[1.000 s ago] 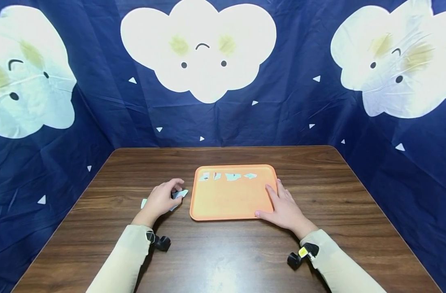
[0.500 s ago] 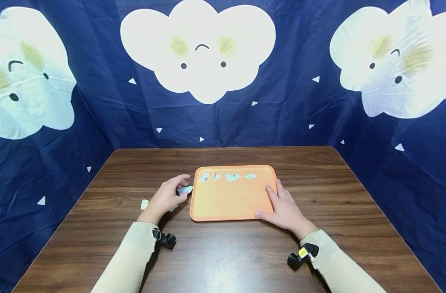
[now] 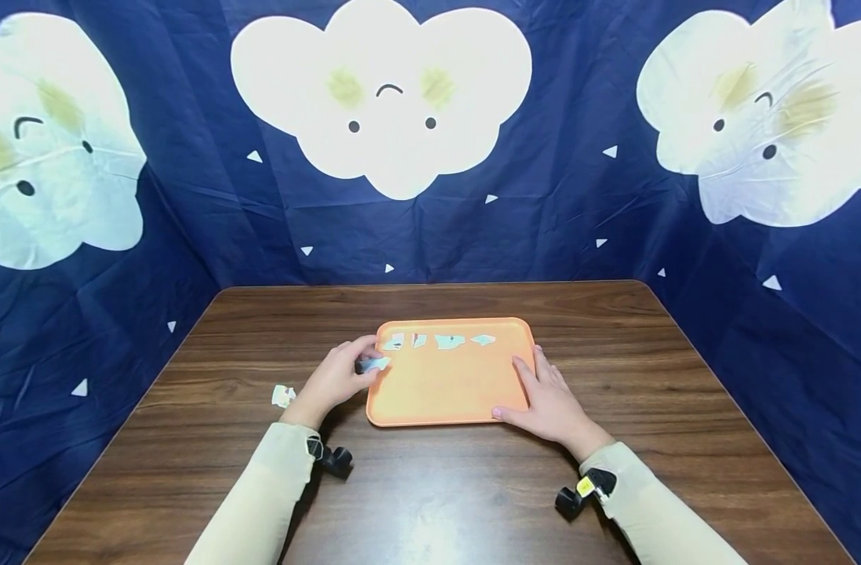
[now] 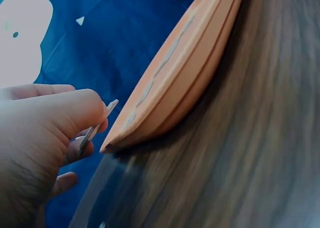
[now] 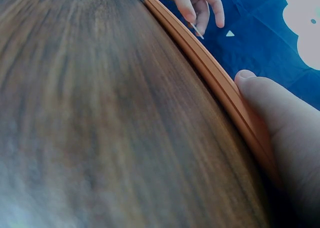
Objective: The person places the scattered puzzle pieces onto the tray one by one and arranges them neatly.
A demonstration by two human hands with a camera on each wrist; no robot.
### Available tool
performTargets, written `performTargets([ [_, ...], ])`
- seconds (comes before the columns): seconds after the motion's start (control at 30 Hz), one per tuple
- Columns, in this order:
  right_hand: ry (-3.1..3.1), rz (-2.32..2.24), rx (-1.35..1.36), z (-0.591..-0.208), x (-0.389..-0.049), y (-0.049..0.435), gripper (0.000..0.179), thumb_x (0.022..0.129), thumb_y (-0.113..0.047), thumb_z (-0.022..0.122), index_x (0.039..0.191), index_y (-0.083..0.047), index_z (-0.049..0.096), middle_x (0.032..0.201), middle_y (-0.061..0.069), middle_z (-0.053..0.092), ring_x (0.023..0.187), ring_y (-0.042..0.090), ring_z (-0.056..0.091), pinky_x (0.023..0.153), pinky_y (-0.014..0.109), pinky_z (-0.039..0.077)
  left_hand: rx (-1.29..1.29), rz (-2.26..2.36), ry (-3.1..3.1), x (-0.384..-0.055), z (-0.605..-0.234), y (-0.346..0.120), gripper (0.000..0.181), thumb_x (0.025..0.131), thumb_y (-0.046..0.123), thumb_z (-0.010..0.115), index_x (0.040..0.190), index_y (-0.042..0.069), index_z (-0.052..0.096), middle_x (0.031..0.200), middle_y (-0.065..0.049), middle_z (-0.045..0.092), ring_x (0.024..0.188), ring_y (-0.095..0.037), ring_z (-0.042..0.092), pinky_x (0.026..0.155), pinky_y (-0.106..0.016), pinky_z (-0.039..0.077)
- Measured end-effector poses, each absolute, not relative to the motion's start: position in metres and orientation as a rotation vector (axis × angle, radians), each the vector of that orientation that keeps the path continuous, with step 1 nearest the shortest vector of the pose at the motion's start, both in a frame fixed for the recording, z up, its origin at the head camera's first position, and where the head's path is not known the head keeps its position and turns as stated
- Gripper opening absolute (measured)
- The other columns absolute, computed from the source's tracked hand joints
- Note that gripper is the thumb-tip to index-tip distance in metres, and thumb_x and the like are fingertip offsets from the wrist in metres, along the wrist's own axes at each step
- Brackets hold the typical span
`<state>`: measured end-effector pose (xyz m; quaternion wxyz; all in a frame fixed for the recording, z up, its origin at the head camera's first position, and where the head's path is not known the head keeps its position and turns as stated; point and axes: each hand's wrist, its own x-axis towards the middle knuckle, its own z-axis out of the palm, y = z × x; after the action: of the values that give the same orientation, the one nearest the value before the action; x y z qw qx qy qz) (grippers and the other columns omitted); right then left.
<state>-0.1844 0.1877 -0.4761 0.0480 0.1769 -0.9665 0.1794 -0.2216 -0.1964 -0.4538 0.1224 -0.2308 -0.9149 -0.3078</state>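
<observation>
Left hand [image 3: 331, 380] pinched a pale blue piece [image 3: 375, 364] between thumb and fingers, tilted at the 9 o'clock rim of the orange tray [image 3: 440, 388]; whether piece and rim touched could not be told. Between 8 and 9 o'clock from that hand, a patterned scrap [image 3: 283, 395] lay on the wooden table [image 3: 430, 479]. Inside the tray, four flat pieces [image 3: 450, 342] formed a spaced row from 10 to 1 o'clock of its centre. On the tray's 3 to 4 o'clock side, the right hand [image 3: 545, 399] rested with fingers spread, apparently steadying it. The step in hand looked like placing a fifth piece in the tray; the next move seemed to call for lowering it flat on the 6 o'clock side of the row, clear of the others, then releasing it.
</observation>
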Motion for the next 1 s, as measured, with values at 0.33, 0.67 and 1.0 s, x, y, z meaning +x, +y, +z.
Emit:
performTargets([
  [0.33,-2.932,0.557,0.556,-0.477,-0.185,0.185,0.105,0.067,-0.081,0.046,0.144,-0.013,0.029,0.149,0.024,0.006,0.135,0.039,0.013,0.103,0.054,0.018,-0.718,-0.901,-2.669,-0.229,-0.454,-0.172,0.050,0.077,0.012,0.070,0.124,0.014,0.055,0.090,0.006,0.064,0.075,-0.012,0.057,0.064,-0.027,0.046],
  [0.67,-2.937,0.534,0.554,-0.479,-0.187,0.186,0.106,0.066,-0.083,0.043,0.144,-0.015,0.028,0.149,0.024,0.005,0.135,0.037,0.012,0.104,0.053,0.018,-0.792,-0.977,-2.670,-0.237,-0.458,-0.162,0.049,0.079,0.007,0.068,0.125,0.016,0.054,0.093,0.008,0.065,0.085,-0.006,0.060,0.067,-0.028,0.047],
  [1.0,-2.947,0.557,0.533,-0.477,-0.184,0.187,0.105,0.066,-0.082,0.046,0.145,-0.014,0.027,0.150,0.023,0.004,0.136,0.037,0.010,0.104,0.053,0.017,-0.861,-1.008,-2.663,-0.243,-0.464,-0.155,0.052,0.080,0.005,0.067,0.128,0.014,0.051,0.094,0.008,0.066,0.085,-0.006,0.061,0.071,-0.030,0.047],
])
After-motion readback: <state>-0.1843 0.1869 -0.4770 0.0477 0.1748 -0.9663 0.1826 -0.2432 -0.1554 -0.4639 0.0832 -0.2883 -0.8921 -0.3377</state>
